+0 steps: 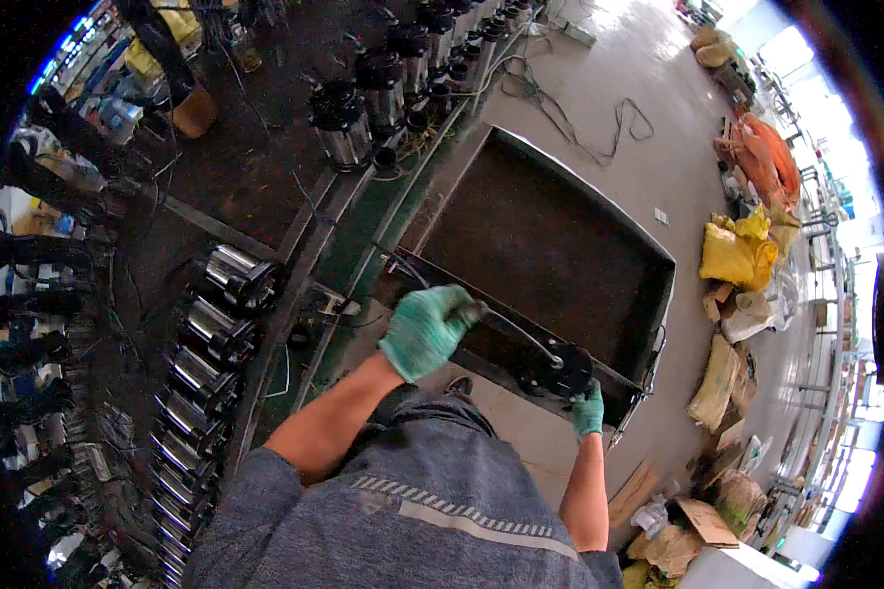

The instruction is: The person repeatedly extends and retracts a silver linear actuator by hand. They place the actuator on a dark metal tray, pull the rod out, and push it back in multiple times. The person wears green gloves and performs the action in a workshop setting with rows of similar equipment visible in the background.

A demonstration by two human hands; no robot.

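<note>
My left hand, in a green work glove, is raised above the near edge of a dark metal tray. Its fingers are closed, with a thin grey cable stretching from them to a black round part. My right hand, gloved in the same green, grips the rim of this black round part, near the tray's right corner. Several dark holes or fittings show on the part's face; its underside is hidden. Beneath both hands, the shallow tray has a brown, stained bottom.
Rows of shiny metal cylinders with black ends lie to the left; others stand upright farther back. A loose black cable crosses the floor beyond the tray. Yellow sacks and an orange bundle lie on the right.
</note>
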